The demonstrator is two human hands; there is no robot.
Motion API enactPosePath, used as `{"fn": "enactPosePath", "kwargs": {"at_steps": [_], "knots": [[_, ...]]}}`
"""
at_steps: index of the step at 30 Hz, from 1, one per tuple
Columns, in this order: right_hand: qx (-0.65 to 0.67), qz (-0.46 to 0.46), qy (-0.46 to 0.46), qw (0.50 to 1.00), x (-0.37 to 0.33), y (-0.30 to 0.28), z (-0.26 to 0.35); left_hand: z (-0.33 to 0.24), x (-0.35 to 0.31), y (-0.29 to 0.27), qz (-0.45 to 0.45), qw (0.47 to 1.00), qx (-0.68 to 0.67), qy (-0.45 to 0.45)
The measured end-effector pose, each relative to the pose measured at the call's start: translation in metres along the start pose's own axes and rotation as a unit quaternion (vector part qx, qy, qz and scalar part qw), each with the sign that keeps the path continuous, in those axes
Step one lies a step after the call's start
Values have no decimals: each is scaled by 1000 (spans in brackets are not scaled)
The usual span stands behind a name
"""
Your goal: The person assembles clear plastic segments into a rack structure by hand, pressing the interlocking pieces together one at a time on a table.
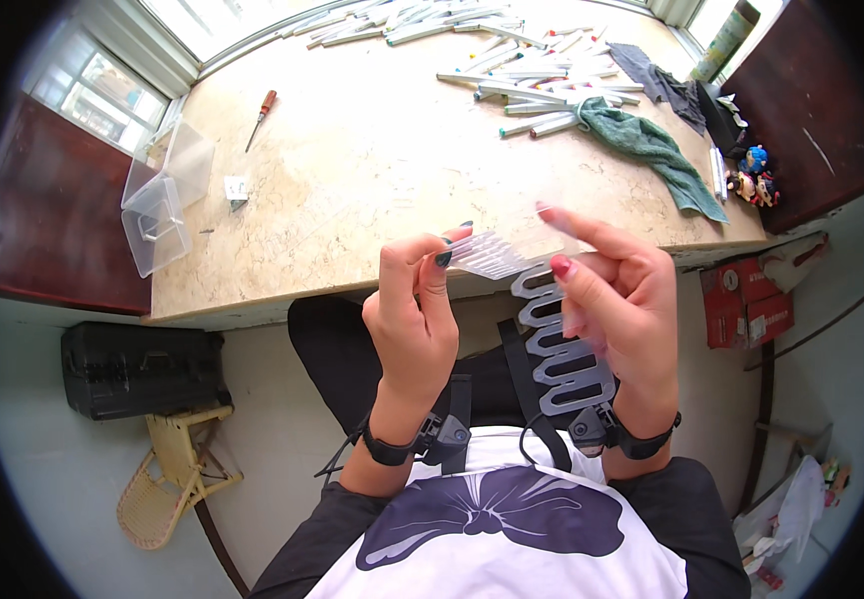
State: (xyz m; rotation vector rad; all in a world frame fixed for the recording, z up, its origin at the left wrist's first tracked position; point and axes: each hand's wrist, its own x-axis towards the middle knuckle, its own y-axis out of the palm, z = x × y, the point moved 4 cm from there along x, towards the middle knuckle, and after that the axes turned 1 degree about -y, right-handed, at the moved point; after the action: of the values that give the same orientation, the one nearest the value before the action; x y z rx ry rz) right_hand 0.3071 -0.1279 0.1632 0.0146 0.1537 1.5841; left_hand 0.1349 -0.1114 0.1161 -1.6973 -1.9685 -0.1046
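Observation:
Thumb and forefinger of my left hand [414, 299] pinch one end of a small translucent ribbed plastic piece [492, 256], held just above the table's front edge. My right hand [623, 299] is level with it, its thumb and forefinger apart and a little blurred. Against the curled lower fingers of that hand rests a translucent plastic rack with a row of long slots [542, 344], slanting down toward my lap. The top of the rack overlaps the ribbed piece's right end. Part of the rack is hidden behind my right hand.
Many white markers [522, 85] lie heaped at the table's back, beside a green cloth [641, 145]. A screwdriver [263, 118] and clear plastic boxes [157, 215] are at left. Small figurines [754, 180] stand at the right edge. Below are a black case [142, 367] and a red box [746, 302].

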Motion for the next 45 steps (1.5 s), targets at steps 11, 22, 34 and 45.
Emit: {"fn": "enactPosePath", "kwargs": {"at_steps": [11,22,34,45], "knots": [[-25,59,2,998,-1,11,-9,1,-2,9,13,998,-54,-23],[-333,25,-180,925,0,22,-7,24,5,27,3,963,-267,-23],[-475,32,-193,858,19,26,-15,43,17,32,6,976,-217,-11],[-579,64,-304,753,78,45,-102,137,37,30,6,995,89,35]]}}
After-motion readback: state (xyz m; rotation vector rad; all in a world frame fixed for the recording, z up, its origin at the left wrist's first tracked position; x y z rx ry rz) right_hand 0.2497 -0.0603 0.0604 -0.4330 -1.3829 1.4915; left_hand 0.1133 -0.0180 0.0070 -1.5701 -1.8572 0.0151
